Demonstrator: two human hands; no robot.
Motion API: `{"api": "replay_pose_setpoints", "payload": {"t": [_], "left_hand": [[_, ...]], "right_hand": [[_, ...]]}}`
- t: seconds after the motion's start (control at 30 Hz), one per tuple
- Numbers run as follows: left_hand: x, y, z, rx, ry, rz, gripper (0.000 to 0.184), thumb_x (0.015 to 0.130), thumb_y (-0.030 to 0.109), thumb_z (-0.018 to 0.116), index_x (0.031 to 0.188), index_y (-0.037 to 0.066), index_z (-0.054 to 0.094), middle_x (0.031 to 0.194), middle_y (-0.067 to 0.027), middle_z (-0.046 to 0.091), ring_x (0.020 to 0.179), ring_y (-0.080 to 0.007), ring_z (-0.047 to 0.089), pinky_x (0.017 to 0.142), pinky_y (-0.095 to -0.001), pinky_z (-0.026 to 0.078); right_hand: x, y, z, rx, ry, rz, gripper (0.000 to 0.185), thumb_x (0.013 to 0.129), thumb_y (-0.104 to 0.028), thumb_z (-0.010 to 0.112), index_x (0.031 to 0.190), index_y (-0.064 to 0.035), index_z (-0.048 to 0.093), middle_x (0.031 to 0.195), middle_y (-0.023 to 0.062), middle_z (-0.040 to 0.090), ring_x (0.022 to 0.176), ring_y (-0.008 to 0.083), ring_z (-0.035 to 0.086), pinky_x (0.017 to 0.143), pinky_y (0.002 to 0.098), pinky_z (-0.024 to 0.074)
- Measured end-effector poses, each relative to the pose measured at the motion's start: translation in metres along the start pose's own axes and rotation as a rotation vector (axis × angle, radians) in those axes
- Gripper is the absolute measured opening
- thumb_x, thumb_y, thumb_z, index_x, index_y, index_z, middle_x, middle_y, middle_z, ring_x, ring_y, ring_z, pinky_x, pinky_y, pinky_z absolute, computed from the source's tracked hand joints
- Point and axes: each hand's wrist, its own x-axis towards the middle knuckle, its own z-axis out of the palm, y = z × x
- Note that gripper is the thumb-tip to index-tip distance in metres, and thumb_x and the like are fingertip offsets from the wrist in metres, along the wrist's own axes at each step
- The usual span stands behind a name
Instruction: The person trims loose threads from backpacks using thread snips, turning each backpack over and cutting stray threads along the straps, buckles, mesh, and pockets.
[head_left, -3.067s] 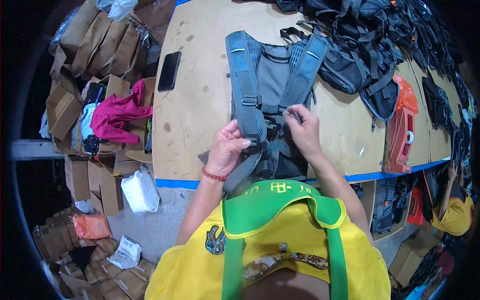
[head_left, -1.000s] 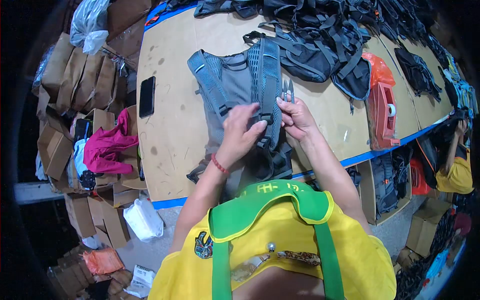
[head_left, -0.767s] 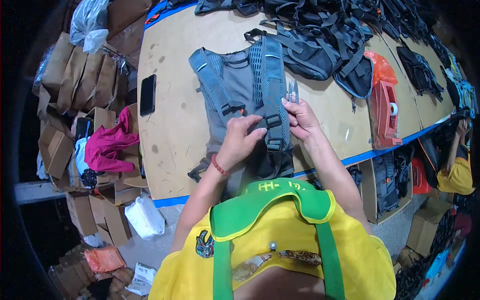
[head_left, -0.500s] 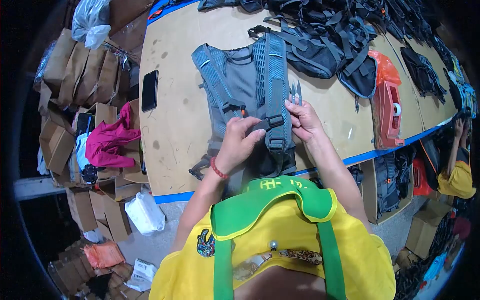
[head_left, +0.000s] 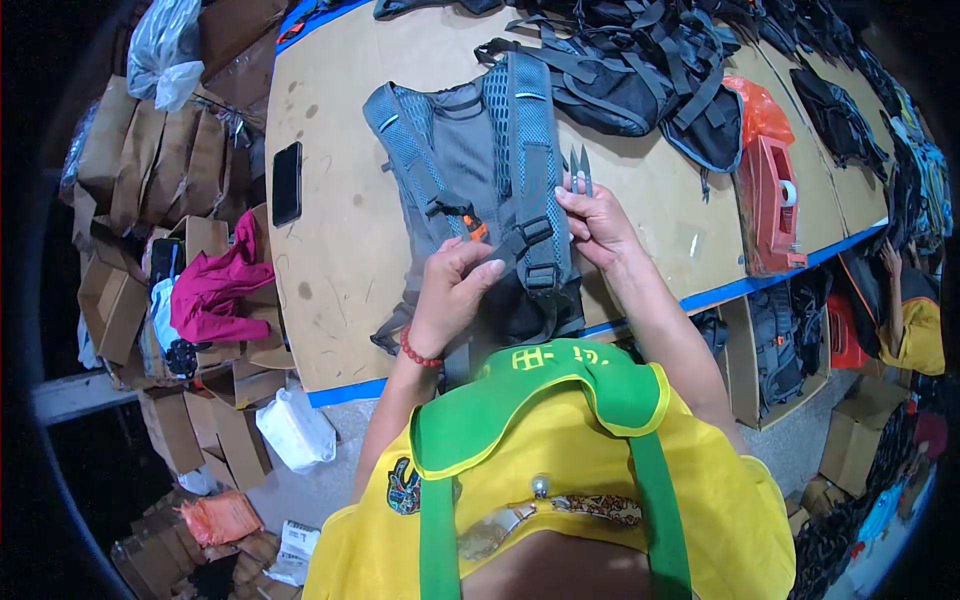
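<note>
A grey and blue backpack (head_left: 462,150) lies on the table with its padded shoulder straps facing up. My left hand (head_left: 452,292) is closed at the thumb and forefinger on a dark chest strap (head_left: 510,243), which leads to a black buckle on the right-hand shoulder strap (head_left: 533,130). Just above these fingers sits an orange buckle piece (head_left: 475,228) on the other shoulder strap. My right hand (head_left: 598,222) is closed around a pair of thread snips (head_left: 579,165), their two pointed blades upward, beside the backpack's right edge. Its handles are hidden in the palm.
A black phone (head_left: 287,184) lies at the table's left. More dark backpacks (head_left: 620,90) are piled at the back. A red tape dispenser (head_left: 770,210) stands at the right. Cardboard boxes (head_left: 112,300) fill the left side. Another person's yellow sleeve (head_left: 915,335) shows at far right.
The whole view has shifted slightly. My left hand has moved down a little from the chest buckle, and the orange piece shows more fully. My right hand still holds the snips.
</note>
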Motion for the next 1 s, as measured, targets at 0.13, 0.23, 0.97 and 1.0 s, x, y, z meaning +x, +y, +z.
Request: {"api": "replay_pose_setpoints", "payload": {"t": [0.13,0.23,0.97,1.0], "left_hand": [[-0.002,0.0,0.0,-0.064,-0.003,-0.053,0.017,0.075,0.016,0.063,0.078,-0.001,0.061,0.068,-0.007,0.056,0.072,-0.0183,0.049,0.069,-0.0309,0.038],[-0.002,0.007,0.001,-0.128,-0.004,-0.092,0.016,0.075,0.015,0.063,0.078,-0.001,0.061,0.068,-0.0064,0.056,0.073,-0.017,0.049,0.069,-0.0297,0.038],[-0.001,0.018,0.01,0.331,0.242,0.305,0.007,0.068,0.005,0.063,0.072,0.001,0.059,0.063,-0.0118,0.054,0.063,-0.0284,0.051,0.066,-0.0362,0.039],[-0.001,0.02,0.009,0.333,0.263,0.308,0.007,0.069,0.005,0.063,0.073,0.001,0.059,0.064,-0.012,0.053,0.064,-0.0282,0.051,0.066,-0.0361,0.039]], "right_hand": [[0.0,0.0,-0.001,-0.03,-0.014,-0.003,0.007,0.083,-0.008,0.057,0.079,-0.0069,0.052,0.059,-0.0017,0.052,0.036,0.0035,0.034,0.038,0.0195,0.0315],[0.0,0.0,-0.002,-0.054,-0.016,-0.01,0.007,0.083,-0.009,0.057,0.079,-0.0064,0.053,0.059,-0.0016,0.052,0.036,0.0032,0.034,0.038,0.0191,0.0316],[-0.054,-0.006,0.047,-1.52,0.033,-0.695,0.022,0.083,-0.027,0.057,0.076,-0.0061,0.058,0.059,0.0082,0.055,0.049,0.0259,0.054,0.047,0.0366,0.0417],[-0.052,-0.007,0.042,-1.423,0.051,-0.635,0.02,0.085,-0.024,0.056,0.08,-0.0054,0.061,0.058,0.0073,0.054,0.048,0.0224,0.053,0.046,0.0343,0.0408]]}}
